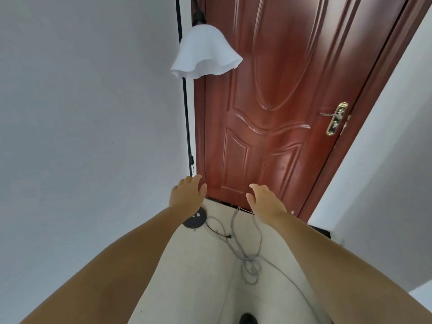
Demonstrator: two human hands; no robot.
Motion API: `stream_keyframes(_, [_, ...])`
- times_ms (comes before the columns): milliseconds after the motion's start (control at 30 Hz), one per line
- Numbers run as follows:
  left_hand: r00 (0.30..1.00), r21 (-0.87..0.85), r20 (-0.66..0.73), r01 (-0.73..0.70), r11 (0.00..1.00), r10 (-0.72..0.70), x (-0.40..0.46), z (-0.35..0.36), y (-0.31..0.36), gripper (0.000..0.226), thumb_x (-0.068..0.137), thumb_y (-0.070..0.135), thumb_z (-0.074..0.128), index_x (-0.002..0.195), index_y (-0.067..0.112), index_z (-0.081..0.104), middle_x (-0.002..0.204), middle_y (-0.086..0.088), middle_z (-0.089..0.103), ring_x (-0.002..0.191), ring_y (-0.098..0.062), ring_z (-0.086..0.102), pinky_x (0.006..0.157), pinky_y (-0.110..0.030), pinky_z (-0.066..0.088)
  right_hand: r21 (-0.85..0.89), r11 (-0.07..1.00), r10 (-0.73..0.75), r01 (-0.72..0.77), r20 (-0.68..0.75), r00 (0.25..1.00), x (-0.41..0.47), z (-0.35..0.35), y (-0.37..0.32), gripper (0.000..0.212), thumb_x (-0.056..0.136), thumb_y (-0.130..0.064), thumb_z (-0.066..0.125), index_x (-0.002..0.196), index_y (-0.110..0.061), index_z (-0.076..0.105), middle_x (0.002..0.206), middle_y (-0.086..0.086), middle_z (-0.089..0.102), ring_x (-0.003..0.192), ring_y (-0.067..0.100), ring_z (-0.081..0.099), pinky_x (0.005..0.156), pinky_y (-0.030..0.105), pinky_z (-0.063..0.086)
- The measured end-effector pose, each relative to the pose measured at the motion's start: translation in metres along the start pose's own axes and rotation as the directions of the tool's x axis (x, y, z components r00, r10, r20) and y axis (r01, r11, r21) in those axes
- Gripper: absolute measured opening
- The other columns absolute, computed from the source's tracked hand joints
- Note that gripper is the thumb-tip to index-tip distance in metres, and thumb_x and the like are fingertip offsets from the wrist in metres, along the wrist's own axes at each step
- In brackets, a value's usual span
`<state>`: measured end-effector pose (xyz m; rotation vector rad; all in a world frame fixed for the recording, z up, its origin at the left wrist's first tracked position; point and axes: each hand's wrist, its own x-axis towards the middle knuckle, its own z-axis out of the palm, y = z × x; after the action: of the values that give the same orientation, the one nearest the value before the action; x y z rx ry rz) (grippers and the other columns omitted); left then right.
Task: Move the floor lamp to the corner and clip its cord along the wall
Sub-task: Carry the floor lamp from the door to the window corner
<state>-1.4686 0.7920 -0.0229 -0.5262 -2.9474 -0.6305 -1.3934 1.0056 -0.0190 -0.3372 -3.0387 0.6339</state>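
The floor lamp stands in the corner between the white wall and the door: a thin black pole (186,108), a white fluted shade (205,54) hanging near the top, and a round black base (195,222) on the floor. Its cord (250,260) lies in loose grey and black loops on the pale floor, with a plug end near the base. My left hand (187,195) reaches forward, fingers apart, just below the pole and above the base, holding nothing. My right hand (264,201) is also spread and empty, held in front of the door's bottom edge.
A red-brown panelled door (280,90) with a brass handle (336,118) fills the middle and is closed. White walls (81,113) stand left and right. A dark object (249,319) shows at the bottom edge of the floor.
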Motion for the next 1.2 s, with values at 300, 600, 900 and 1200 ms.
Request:
stream_keyframes(300, [0.989,-0.08,-0.059,0.134,0.988,-0.139,0.191,0.052,0.034,0.042,0.096,0.036,0.031,0.13,0.013,0.044,0.127,-0.013,0.056,0.115,-0.03,0.051,0.094,-0.043,0.041,-0.059,0.985,-0.158,0.162,0.067,0.985,0.227,-0.018,0.055,0.045,0.098,-0.036,0.033,0.139,-0.018,0.034,0.135,0.013,0.045,0.12,0.033,0.047,0.096,0.046,0.044])
stream_keyframes(600, [0.928,-0.092,0.02,0.372,0.924,-0.372,0.303,0.097,-0.002,0.038,0.096,0.035,0.034,0.122,0.012,0.051,0.125,-0.01,0.057,0.11,-0.026,0.054,0.09,-0.04,0.044,0.036,0.966,-0.257,0.255,0.21,0.943,0.377,0.037,0.055,0.046,0.098,-0.038,0.031,0.14,-0.018,0.033,0.136,0.011,0.045,0.12,0.03,0.05,0.094,0.044,0.045])
stream_keyframes(900, [0.83,-0.103,0.091,0.557,0.824,-0.55,0.395,0.146,-0.051,0.037,0.096,0.037,0.037,0.117,0.011,0.054,0.124,-0.012,0.06,0.108,-0.027,0.057,0.082,-0.033,0.041,0.199,0.96,-0.242,0.195,0.245,0.939,0.489,0.112,0.058,0.046,0.099,-0.036,0.031,0.139,-0.015,0.035,0.136,0.015,0.046,0.116,0.032,0.052,0.09,0.042,0.046])
stream_keyframes(1200, [0.595,-0.22,0.154,0.799,0.56,-0.788,0.455,0.258,-0.114,0.059,0.091,0.044,0.047,0.138,0.009,0.035,0.135,-0.016,0.054,0.121,-0.033,0.05,0.099,-0.041,0.04,0.236,0.95,-0.286,0.206,0.386,0.877,0.583,0.242,0.086,0.043,0.099,-0.032,0.035,0.138,-0.013,0.034,0.137,0.017,0.044,0.116,0.035,0.053,0.089,0.046,0.05])
